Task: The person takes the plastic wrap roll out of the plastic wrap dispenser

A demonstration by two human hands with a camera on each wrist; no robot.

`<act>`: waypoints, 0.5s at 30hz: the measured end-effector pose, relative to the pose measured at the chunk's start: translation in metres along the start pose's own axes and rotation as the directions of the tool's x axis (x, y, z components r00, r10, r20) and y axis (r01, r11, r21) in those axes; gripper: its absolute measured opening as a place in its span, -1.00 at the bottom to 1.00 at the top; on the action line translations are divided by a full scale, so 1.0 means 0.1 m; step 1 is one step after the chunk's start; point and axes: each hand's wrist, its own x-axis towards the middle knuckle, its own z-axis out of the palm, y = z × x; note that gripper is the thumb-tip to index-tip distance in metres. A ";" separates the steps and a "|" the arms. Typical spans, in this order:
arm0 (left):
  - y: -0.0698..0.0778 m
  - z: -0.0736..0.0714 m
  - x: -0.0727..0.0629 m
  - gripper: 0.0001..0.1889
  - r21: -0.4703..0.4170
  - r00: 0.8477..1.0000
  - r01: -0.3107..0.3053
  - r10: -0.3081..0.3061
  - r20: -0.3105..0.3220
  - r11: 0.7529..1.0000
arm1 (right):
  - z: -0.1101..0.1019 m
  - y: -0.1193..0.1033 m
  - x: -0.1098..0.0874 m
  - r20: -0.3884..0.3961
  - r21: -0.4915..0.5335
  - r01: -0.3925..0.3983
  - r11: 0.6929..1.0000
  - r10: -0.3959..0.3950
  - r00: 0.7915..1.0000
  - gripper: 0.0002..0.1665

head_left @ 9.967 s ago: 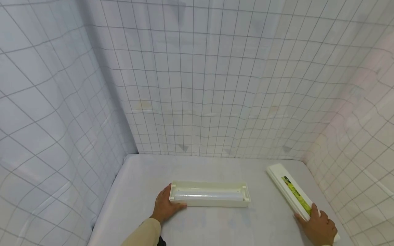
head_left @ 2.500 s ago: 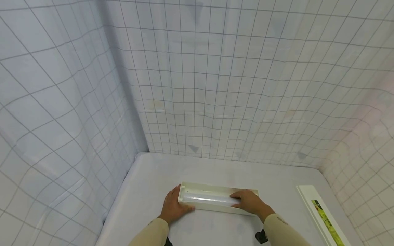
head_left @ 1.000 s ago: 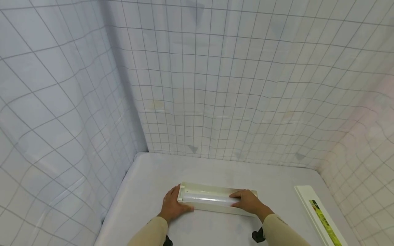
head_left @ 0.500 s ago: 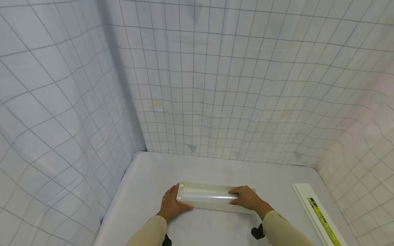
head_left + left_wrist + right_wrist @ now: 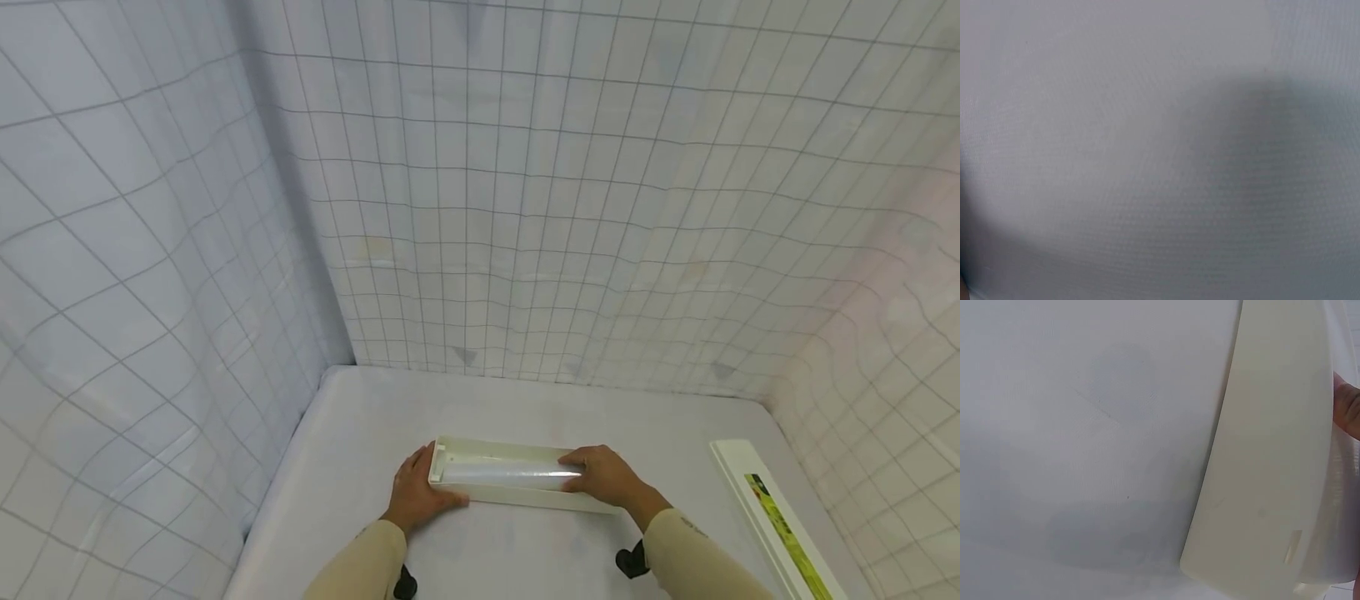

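Observation:
A long off-white plastic dispenser box [image 5: 517, 497] lies lengthwise on the white-covered surface, its top open. Inside it is a shiny, translucent roll of cling film [image 5: 502, 475]. My left hand [image 5: 418, 495] grips the box's left end, thumb along the front wall and fingers behind the end. My right hand [image 5: 609, 478] reaches into the right part of the box and holds the roll between thumb and fingers; it hides the roll's right end. In the right wrist view the box's outer wall [image 5: 1266, 437] fills the right side, and a fingertip shows beyond it.
A long white lid [image 5: 738, 467] with a yellow-green label lies slanted at the right, cut off by the frame's lower edge. Grid-patterned white sheets [image 5: 480, 208] hang at the back and both sides. Mostly blurred cloth [image 5: 1116, 137] fills the left wrist view.
Ten seconds ago my right hand was on the lid; it has since let go and moved left into the box. Over the last second the roll shifts slightly and my left hand keeps its place.

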 end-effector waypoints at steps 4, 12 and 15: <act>0.01 0.00 0.00 0.27 0.003 1.000 0.001 -0.001 0.005 1.000 | 0.00 0.03 -0.02 -0.012 -0.006 -0.007 1.000 0.007 1.000 -0.41; 0.00 0.02 0.01 0.27 -0.001 1.000 0.011 -0.011 0.007 1.000 | -0.05 0.01 -0.09 -0.041 0.025 -0.008 1.000 0.009 0.999 -0.42; 0.00 0.01 0.01 0.27 0.004 1.000 0.005 -0.005 0.003 1.000 | -0.09 -0.02 -0.11 -0.047 0.035 -0.022 0.999 0.023 0.999 -0.43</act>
